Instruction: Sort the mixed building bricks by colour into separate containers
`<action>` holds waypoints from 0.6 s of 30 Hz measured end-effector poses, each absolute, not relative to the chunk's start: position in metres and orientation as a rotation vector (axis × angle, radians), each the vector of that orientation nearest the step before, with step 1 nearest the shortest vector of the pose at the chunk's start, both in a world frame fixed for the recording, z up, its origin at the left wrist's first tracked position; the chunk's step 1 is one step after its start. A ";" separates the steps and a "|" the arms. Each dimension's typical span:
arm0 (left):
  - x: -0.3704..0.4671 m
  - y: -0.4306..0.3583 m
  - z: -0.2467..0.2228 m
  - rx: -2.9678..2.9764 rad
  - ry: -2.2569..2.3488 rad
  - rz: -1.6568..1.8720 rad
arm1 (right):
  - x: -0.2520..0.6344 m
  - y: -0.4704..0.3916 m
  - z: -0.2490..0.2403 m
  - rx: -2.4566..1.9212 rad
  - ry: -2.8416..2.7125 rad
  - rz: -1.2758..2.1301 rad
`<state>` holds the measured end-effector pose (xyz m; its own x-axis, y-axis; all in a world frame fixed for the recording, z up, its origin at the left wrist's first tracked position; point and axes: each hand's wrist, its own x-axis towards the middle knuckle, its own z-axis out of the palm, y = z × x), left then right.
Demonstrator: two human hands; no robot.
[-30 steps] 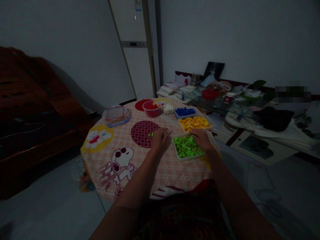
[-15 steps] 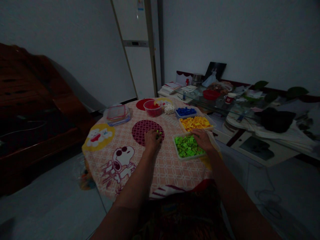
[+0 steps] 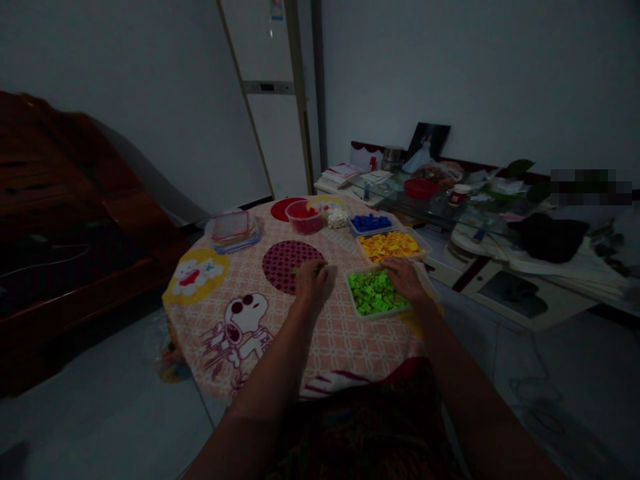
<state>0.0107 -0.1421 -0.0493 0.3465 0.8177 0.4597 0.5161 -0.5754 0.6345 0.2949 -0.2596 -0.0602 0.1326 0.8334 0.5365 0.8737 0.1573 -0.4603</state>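
My left hand (image 3: 311, 280) is closed around some small green pieces (image 3: 318, 268) above the tablecloth, beside the dark red patterned circle (image 3: 285, 261). Bits of green show at its fingertips. At the upper right edge of the tray of green bricks (image 3: 373, 293), my right hand (image 3: 404, 275) rests with its fingers bent; whether anything is between them is hidden. Behind that tray is a tray of yellow bricks (image 3: 393, 245), and further back a tray of blue bricks (image 3: 370, 223).
A clear tub with red pieces (image 3: 305, 219) stands near the table's back, next to white pieces (image 3: 337, 217). Stacked lids (image 3: 233, 230) lie at the back left. Beyond the table's right side, a glass-topped stand (image 3: 395, 193) carries papers and a red bowl (image 3: 421, 189).
My left hand has moved slightly right and turned, with the green pieces in it. My right hand has stayed at the green tray's edge.
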 end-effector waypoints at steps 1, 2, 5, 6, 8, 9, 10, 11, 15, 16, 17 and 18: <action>0.013 -0.144 -0.047 2.245 1.127 1.089 | 0.295 -0.260 -0.060 -1.659 -1.679 -0.071; 0.017 -0.146 -0.045 2.260 1.077 1.084 | 0.295 -0.259 -0.060 -1.665 -1.679 -0.073; 0.028 -0.154 -0.040 2.335 0.876 1.073 | 0.295 -0.260 -0.060 -1.681 -1.677 -0.067; 0.033 -0.157 -0.040 2.358 0.800 1.070 | 0.295 -0.260 -0.060 -1.681 -1.678 -0.064; 0.042 -0.164 -0.042 2.382 0.671 1.061 | 0.295 -0.260 -0.060 -1.676 -1.680 -0.063; 0.047 -0.167 -0.044 2.385 0.622 1.052 | 0.295 -0.261 -0.059 -1.673 -1.681 -0.063; 0.050 -0.170 -0.046 2.385 0.583 1.040 | 0.295 -0.261 -0.059 -1.672 -1.682 -0.064; 0.054 -0.172 -0.049 2.386 0.552 1.026 | 0.295 -0.261 -0.059 -1.671 -1.684 -0.065; 0.057 -0.175 -0.054 2.406 0.504 1.002 | 0.295 -0.261 -0.058 -1.676 -1.705 -0.062; 0.056 -0.172 -0.055 2.407 0.523 1.013 | 0.295 -0.261 -0.059 -1.678 -1.708 -0.064; 0.053 -0.169 -0.054 2.406 0.560 1.030 | 0.296 -0.260 -0.060 -1.680 -1.709 -0.067; 0.050 -0.164 -0.054 2.406 0.616 1.049 | 0.296 -0.260 -0.061 -1.680 -1.707 -0.072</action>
<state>0.0497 -0.1640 -0.0537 0.6127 0.5558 0.5618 0.2202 -0.8028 0.5541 0.2960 -0.2599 -0.0607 0.1180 0.8462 0.5197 0.8869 0.1457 -0.4385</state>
